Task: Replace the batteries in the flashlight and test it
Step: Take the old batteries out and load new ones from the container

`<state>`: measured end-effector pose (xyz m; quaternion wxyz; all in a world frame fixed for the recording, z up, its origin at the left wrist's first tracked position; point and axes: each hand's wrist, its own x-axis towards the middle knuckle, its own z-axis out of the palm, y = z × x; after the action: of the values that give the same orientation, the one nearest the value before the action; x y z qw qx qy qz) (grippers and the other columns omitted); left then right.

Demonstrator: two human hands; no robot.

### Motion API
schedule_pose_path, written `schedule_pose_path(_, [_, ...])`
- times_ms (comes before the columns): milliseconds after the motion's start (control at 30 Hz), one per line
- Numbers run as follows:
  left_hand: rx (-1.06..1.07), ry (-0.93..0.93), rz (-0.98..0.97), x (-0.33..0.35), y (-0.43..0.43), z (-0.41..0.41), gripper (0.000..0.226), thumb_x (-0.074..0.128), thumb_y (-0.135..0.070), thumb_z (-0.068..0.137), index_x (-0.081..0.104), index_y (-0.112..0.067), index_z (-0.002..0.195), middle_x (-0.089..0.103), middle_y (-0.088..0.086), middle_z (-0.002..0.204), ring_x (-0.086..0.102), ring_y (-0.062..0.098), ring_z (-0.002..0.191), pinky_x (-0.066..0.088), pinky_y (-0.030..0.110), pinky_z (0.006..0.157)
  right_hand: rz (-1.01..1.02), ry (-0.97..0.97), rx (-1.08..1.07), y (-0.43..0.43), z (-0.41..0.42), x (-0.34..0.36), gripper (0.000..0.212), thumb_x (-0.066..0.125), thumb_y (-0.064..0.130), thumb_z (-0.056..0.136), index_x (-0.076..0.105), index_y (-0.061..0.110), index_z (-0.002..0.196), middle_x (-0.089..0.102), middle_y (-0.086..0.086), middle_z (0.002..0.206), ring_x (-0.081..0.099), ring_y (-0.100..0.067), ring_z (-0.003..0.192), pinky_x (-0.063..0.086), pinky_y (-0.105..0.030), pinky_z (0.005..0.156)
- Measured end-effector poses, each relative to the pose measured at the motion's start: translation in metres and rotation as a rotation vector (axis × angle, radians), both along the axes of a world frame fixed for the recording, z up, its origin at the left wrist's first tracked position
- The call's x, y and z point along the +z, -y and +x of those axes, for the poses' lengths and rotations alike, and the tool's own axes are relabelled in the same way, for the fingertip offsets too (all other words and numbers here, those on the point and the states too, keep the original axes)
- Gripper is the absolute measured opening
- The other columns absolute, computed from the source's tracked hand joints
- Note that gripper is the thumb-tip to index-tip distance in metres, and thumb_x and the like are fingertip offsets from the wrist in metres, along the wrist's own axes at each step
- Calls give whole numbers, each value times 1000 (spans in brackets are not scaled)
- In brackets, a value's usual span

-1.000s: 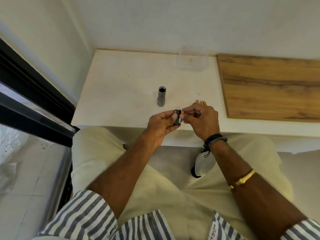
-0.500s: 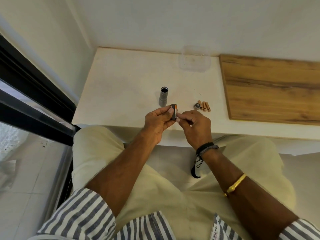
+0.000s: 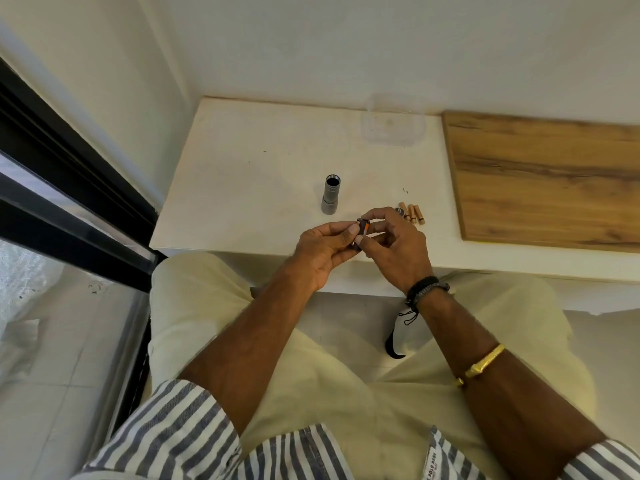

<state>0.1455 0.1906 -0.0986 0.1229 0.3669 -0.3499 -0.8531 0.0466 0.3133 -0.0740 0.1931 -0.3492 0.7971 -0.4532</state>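
Head view: both hands, left hand point(image 3: 320, 249) and right hand point(image 3: 394, 247), pinch a small black-and-orange cylindrical battery holder point(image 3: 361, 231) above the smooth white surface point(image 3: 249, 188); the grey metal flashlight tube point(image 3: 330, 199) stands upright nearby.

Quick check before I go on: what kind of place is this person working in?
Probably a room at home or a small office: a white ledge-like counter set against a plain wall, a wooden board lying on it, and a dark-framed sliding glass door over tiled floor.

Blue-and-white striped sleeves point(image 3: 173, 434) are rolled above the forearms, pale cream trousers point(image 3: 207, 323) cover the legs, and the right arm wears black braided wristbands point(image 3: 424, 288) and a gold bangle point(image 3: 485, 362).
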Motion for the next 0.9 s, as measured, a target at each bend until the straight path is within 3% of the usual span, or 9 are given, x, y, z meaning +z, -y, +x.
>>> schedule_pose_path(133, [52,13,-49,4,-1,-1,21,71,-12,89,72,-2,107,76,17,103,75,29,94,62,37,79,-62,64,-42,2,-2,-1,27,76,19,90,63,32,108,76,2,92,74,-12,77,64,-40,76])
schedule_pose_path(233, [208,74,-285,5,3,-5,18,76,-13,87,72,-3,102,75,15,96,73,26,88,62,37,81,-112,144,-101,3,-5,-1,30,76,18,90,61,43,98,76,5,87,75,-13,78,64,-42,74])
schedule_pose_path(400, [375,274,-689,4,20,-10,28,82,-15,79,67,-14,102,73,6,90,70,20,83,61,41,83,-130,169,-163,6,-11,-4,22,75,17,89,66,33,101,67,33,83,73,-6,83,64,-44,82])
schedule_pose_path(533, [263,368,-943,0,30,-16,54,78,-28,84,59,-23,134,65,-1,102,61,11,87,52,19,75,-135,205,-186,8,-12,-4,19,73,17,89,67,27,104,64,39,89,71,-2,87,64,-46,80])
schedule_pose_path(600, [197,390,-1010,-2,33,-21,58,75,-31,86,54,-27,140,60,-1,109,57,11,92,46,14,74,-147,212,-185,8,-11,-5,18,72,15,90,67,24,105,63,41,90,72,-1,88,65,-45,78])
schedule_pose_path(700, [154,393,-1056,-3,35,-26,51,74,-32,87,59,-27,135,57,-2,113,55,15,100,46,21,81,-143,218,-189,8,-9,-7,19,71,15,90,68,28,103,66,35,87,73,-6,87,65,-46,80])
schedule_pose_path(800, [142,389,-1083,-3,32,-27,41,75,-31,86,66,-21,125,62,-2,117,56,20,108,51,36,92,-132,234,-191,7,-9,-9,20,72,17,91,68,33,102,73,15,84,75,-12,88,63,-47,84])
schedule_pose_path(900, [140,374,-1129,-2,29,-25,39,74,-30,87,66,-17,123,65,3,124,56,18,112,50,46,96,-160,233,-204,8,-10,-9,18,69,15,93,69,26,107,68,27,85,74,-8,85,65,-44,80])
